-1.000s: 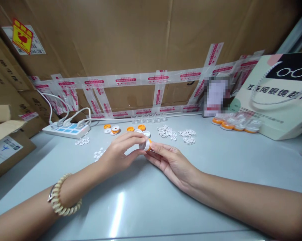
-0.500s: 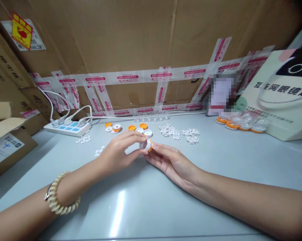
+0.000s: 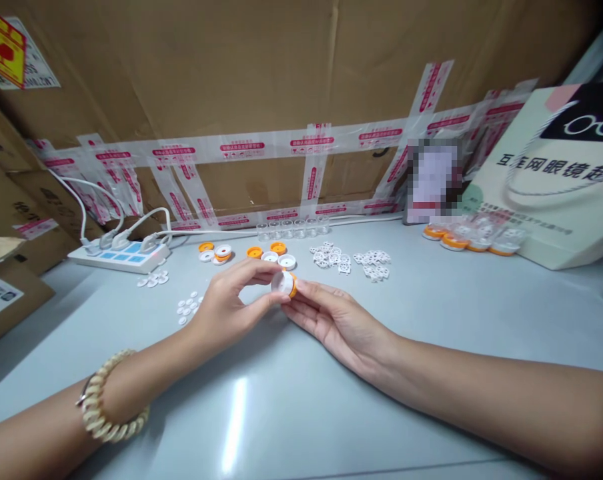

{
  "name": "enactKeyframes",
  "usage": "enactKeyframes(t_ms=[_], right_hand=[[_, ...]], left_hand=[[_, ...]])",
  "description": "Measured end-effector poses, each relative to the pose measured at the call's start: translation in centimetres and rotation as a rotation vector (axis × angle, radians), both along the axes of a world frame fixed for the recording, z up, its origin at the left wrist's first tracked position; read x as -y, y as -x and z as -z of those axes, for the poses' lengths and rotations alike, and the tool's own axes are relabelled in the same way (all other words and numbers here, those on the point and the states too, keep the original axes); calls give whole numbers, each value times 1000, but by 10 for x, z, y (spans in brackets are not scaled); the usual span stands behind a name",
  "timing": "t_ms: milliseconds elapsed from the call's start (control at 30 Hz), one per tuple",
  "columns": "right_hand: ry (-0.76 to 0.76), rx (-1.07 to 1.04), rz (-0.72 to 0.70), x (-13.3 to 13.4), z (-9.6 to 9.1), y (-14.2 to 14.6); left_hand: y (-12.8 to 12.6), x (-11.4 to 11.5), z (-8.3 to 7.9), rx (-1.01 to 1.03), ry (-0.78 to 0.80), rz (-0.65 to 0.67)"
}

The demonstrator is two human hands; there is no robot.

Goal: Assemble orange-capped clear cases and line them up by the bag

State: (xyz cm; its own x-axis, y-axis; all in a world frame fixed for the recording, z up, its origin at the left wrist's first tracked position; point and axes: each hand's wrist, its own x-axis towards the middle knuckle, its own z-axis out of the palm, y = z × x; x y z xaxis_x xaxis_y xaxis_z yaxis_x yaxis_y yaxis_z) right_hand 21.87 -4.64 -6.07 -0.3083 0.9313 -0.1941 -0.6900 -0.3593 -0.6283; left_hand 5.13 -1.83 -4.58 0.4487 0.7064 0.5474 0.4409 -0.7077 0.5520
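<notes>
Round piece (image 3: 282,284) gripped by left hand (image 3: 227,299) and right hand (image 3: 337,321)

The left hand is clamped on the pale end, thumb below, fingers above; the right hand is clamped on the orange end. The one held piece lies between both sets of fingertips, above the worktop (image 3: 301,413). Its interior is blurred, and the right hand conceals part of the orange end.

One coiled bracelet (image 3: 114,397) encircles the left wrist. Just beyond the left hand are small white discs (image 3: 183,321), partly covered by that hand; exact count not possible. Farther left, a second group of white discs (image 3: 154,278) numbers about six, overlapping.

Directly beyond the hands: four orange rings (image 3: 278,248), one mostly hidden under a white part, and four white rings (image 3: 286,262). Behind these, about six clear cylinders (image 3: 287,229) stand in a row. Beyond the right hand lie two heaps of white openwork pieces (image 3: 372,260), too tangled to count.

Far right of the right hand: four capped pieces (image 3: 454,241), clear tops indistinct; one pixelated device (image 3: 429,183); one bag (image 3: 556,173), cut off at the edge. Far left of the left hand: one power strip (image 3: 116,259) and one carton (image 3: 11,293), cut off.
</notes>
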Motion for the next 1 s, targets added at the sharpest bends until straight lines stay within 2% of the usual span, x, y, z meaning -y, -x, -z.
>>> enactKeyframes(t_ms=[267, 567, 800, 900, 1000], right_hand=[[-47, 35, 2, 0, -2, -1], [-91, 64, 1, 5, -3, -1], [-69, 70, -18, 4, 0, -2], [-50, 60, -15, 3, -1, -1], [-49, 49, -14, 1, -1, -2]], left_hand=[[-1, 0, -1, -1, -26, 15], [1, -1, -6, -12, -170, 105], [4, -2, -7, -91, -254, 159], [4, -3, -6, -100, -248, 146], [2, -2, -2, -35, -156, 115]])
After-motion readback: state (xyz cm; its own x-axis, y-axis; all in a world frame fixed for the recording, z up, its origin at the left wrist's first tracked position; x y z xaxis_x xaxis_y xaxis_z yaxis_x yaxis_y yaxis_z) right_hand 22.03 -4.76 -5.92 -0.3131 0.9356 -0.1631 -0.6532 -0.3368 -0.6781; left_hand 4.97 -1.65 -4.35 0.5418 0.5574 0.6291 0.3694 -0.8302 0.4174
